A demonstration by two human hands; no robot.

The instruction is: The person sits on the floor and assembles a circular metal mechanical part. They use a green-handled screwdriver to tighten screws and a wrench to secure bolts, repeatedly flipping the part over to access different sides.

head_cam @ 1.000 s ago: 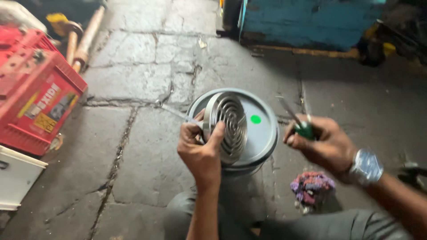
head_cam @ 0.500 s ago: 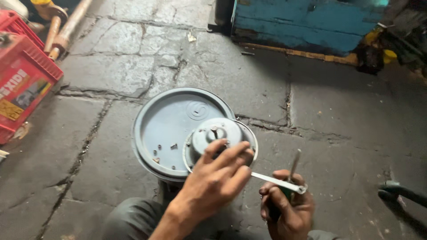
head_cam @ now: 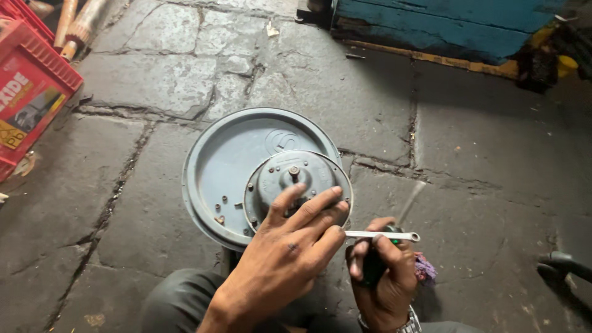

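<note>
Since half-second-ago frame, left hand (head_cam: 290, 246) pressed flatter, fingers spread over round metal motor housing (head_cam: 296, 185) on grey lid (head_cam: 216, 160). Right hand (head_cam: 382, 277) fisted around spanner (head_cam: 382, 235), screwdriver. Housing likely heavy, rigid; grip rim.

Left hand (head_cam: 290, 246) splayed, right hand (head_cam: 382, 277) fisted

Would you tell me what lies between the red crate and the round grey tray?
Only bare cracked stone floor lies between the red crate and the grey tray, seen in the head view.
</note>
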